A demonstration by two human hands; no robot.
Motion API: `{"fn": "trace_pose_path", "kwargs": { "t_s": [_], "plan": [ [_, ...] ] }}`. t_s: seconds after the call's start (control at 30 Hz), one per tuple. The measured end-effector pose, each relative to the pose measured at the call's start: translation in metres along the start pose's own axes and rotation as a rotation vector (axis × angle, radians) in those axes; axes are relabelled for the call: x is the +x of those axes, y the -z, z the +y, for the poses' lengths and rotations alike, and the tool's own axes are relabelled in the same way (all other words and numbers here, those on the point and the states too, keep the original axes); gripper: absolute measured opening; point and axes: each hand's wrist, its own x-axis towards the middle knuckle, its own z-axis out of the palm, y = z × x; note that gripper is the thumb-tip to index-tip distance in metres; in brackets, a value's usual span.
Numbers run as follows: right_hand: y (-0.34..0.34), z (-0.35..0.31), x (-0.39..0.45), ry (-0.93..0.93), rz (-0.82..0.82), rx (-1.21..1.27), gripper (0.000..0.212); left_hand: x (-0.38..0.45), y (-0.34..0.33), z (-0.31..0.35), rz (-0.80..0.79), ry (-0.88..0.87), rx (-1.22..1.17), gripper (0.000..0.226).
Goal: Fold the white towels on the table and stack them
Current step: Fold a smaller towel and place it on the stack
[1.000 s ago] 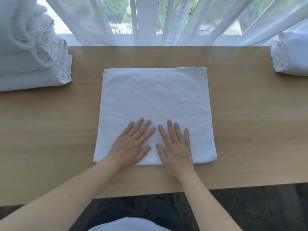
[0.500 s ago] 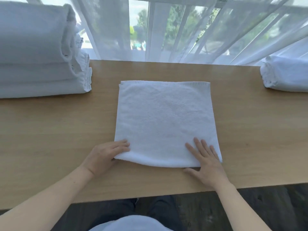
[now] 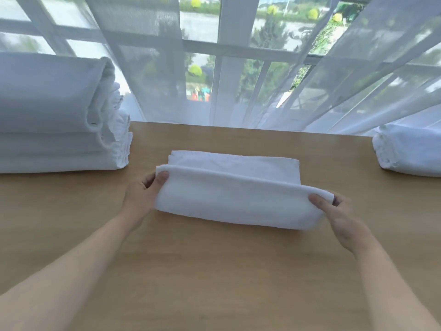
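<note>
Towel: a white towel (image 3: 235, 201) lay near the middle of the wooden table (image 3: 214, 271), its near half lifted off the surface and curled over toward 12 o'clock, its far layer flat on the wood.
Raised edge: the lifted edge ran from about 9 o'clock, where it sat farther from the person, toward 3 o'clock, where it sat nearer.
Left hand: the left hand (image 3: 140, 198) pinched the towel's left corner at about 9 o'clock of the cloth, thumb on the near face and fingers curled behind the fold.
Left arm: the bare forearm came in from 7 o'clock, wrist just above the table.
Right hand: the right hand (image 3: 343, 220) pinched the towel's right corner at about 3 o'clock of the cloth, thumb on the near face, the other fingers wrapped behind the edge.
Right arm: the forearm entered from 5 o'clock, angled in toward the towel.
Folded stack: a tall pile of folded white towels (image 3: 55, 120) sat on the table at 10 o'clock, well apart from the held towel.
Other towel: a rolled or bundled white towel (image 3: 410, 151) lay at 2 o'clock by the table's right edge, partly cut off by the frame.
Backdrop: a sheer white curtain (image 3: 274, 68) hung at 12 o'clock in front of a window.
</note>
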Motion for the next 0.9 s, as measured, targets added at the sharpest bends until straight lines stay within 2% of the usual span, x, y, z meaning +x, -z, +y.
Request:
{"fn": "trace_pose_path", "kwargs": {
  "t_s": [0.17,0.23,0.33,0.4,0.47,0.53,0.57,0.6,0.67,0.73,0.8,0.9],
  "plan": [
    [-0.02,-0.015,0.081,-0.01,0.081,0.068,0.017,0.052,-0.022,0.014,0.1,0.08,-0.053,0.042],
    [-0.029,-0.015,0.111,-0.015,0.138,0.029,0.029,0.07,-0.028,0.012,0.138,0.106,-0.007,0.034],
    [-0.042,-0.012,0.137,-0.011,0.219,-0.159,0.046,0.088,-0.038,0.002,0.22,0.167,0.146,0.034],
    [-0.046,-0.008,0.146,0.02,0.241,-0.394,0.041,0.092,-0.046,-0.001,0.337,0.196,0.323,0.035],
    [-0.05,-0.006,0.146,0.067,0.285,-0.596,0.032,0.086,-0.057,0.001,0.505,0.127,0.47,0.031],
    [-0.065,-0.003,0.138,0.244,0.455,-0.809,0.033,0.076,-0.077,0.003,0.576,-0.122,0.667,0.037],
    [-0.081,-0.003,0.13,0.375,0.501,-0.851,0.036,0.069,-0.093,0.004,0.518,-0.271,0.722,0.038],
    [-0.101,-0.003,0.119,0.496,0.456,-0.846,0.039,0.062,-0.113,0.005,0.389,-0.391,0.756,0.041],
    [-0.141,0.002,0.1,0.593,0.159,-0.87,0.049,0.049,-0.154,-0.001,0.058,-0.534,0.865,0.05],
    [-0.159,0.016,0.093,0.56,-0.06,-1.003,0.054,0.043,-0.173,-0.011,-0.163,-0.577,1.041,0.056],
    [-0.141,0.03,0.103,0.507,-0.064,-1.109,0.057,0.052,-0.15,-0.021,-0.191,-0.526,1.191,0.061],
    [-0.097,0.041,0.117,0.307,0.081,-1.172,0.058,0.063,-0.086,-0.034,-0.001,-0.219,1.206,0.069]
  ]
}}
